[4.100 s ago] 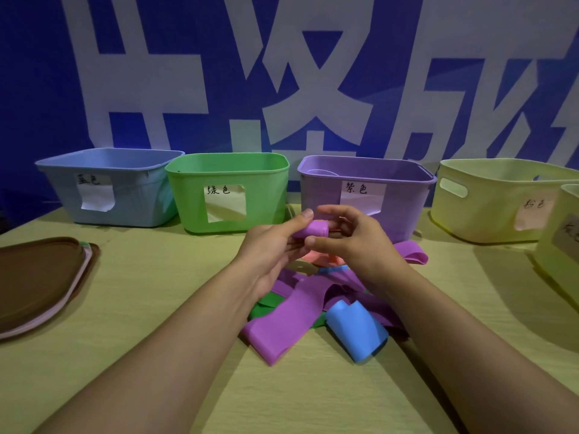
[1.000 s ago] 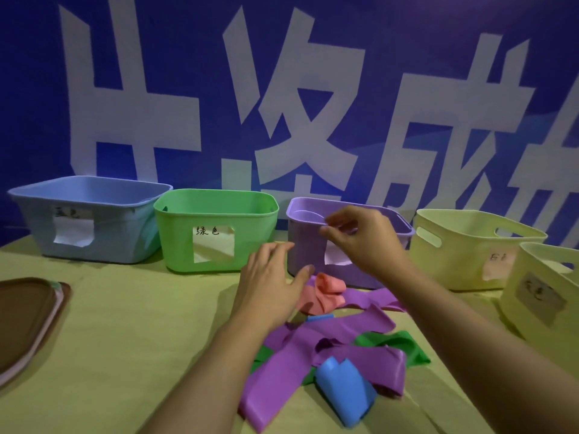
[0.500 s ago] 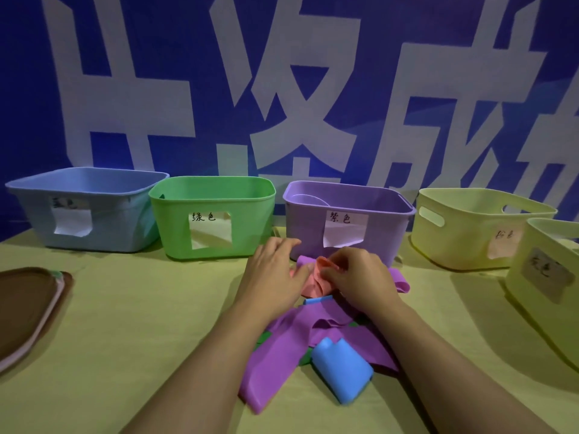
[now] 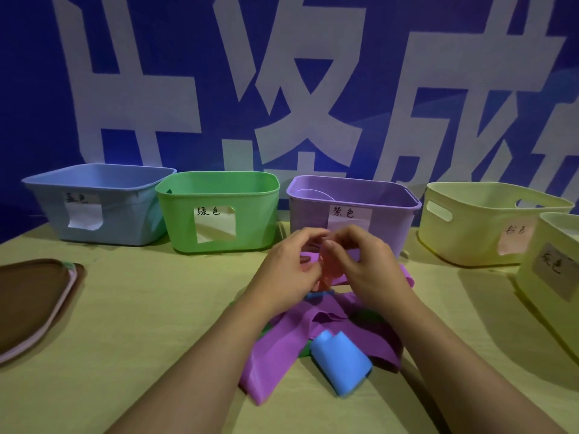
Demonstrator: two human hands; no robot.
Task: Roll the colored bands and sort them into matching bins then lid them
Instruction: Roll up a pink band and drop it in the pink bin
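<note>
A: In the head view, what is the step?

B: Rolling the pink band [image 4: 326, 274]. Both hands meet at the centre of the frame, just in front of the purple bin [image 4: 354, 211]. The left hand [image 4: 286, 270] has its fingers curled around the band's left side; the right hand [image 4: 366, 267] pinches it from the right. Each grip looks clamped on the band, though the fingertips are blurred.

A: Where does the band lie relative to the grip?

B: Between the two palms, its lower part hanging toward the pile of bands [image 4: 319, 336] on the counter [image 4: 131, 324], just below centre. A blue band [image 4: 340, 358] sits at the pile's near edge, lower centre.

A: How should it be done well?

B: I judge: keep the edges lined up, hold light tension with one hand while the other turns the roll, and lift the tail clear of the purple strips so it does not drag them.

A: And its bin?

B: Probably the pale bin with a pinkish label [image 4: 482, 227], right of frame. The lids [image 4: 34, 302] wait at the left edge.
</note>
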